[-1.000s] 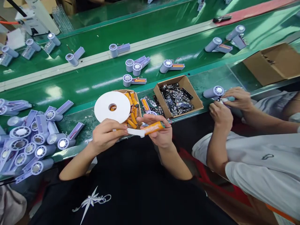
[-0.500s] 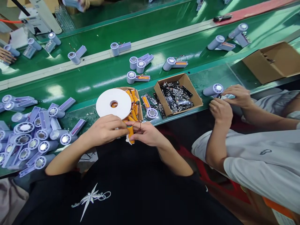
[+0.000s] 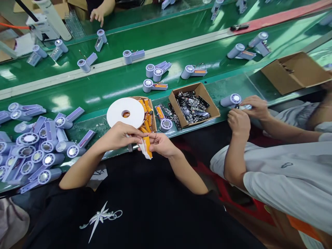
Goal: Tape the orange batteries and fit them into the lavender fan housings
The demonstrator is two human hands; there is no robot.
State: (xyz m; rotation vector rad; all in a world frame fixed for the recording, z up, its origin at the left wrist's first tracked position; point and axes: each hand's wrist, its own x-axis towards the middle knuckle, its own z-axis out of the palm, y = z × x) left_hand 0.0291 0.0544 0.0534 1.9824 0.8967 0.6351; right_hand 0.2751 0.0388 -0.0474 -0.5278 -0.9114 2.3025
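Observation:
In front of my chest, my right hand (image 3: 164, 144) grips an orange battery cell (image 3: 148, 144) with thin dark and red wires at its upper end. The fingers of my left hand (image 3: 121, 137) are pinched on a white strip (image 3: 143, 149), which looks like tape or its backing, running along the battery's left side. Just beyond my hands lies a white tape roll (image 3: 116, 111), partly covering a cardboard box (image 3: 155, 119) filled with more orange batteries. Right of that box, a lavender fan housing (image 3: 166, 125) has an orange battery in its handle.
A cardboard box (image 3: 218, 112) of circuit boards stands to the right. Lavender housings (image 3: 31, 138) are heaped at the left, and others sit along the green conveyor (image 3: 109, 81). At the right, a co-worker's hands (image 3: 240, 117) handle another housing. Across the belt is another person's hand (image 3: 100, 14).
The battery has turned, and the white strip now shows along its side, stretched between my hands. Across the belt, the other person's hand has let go of a housing, which now stands there.

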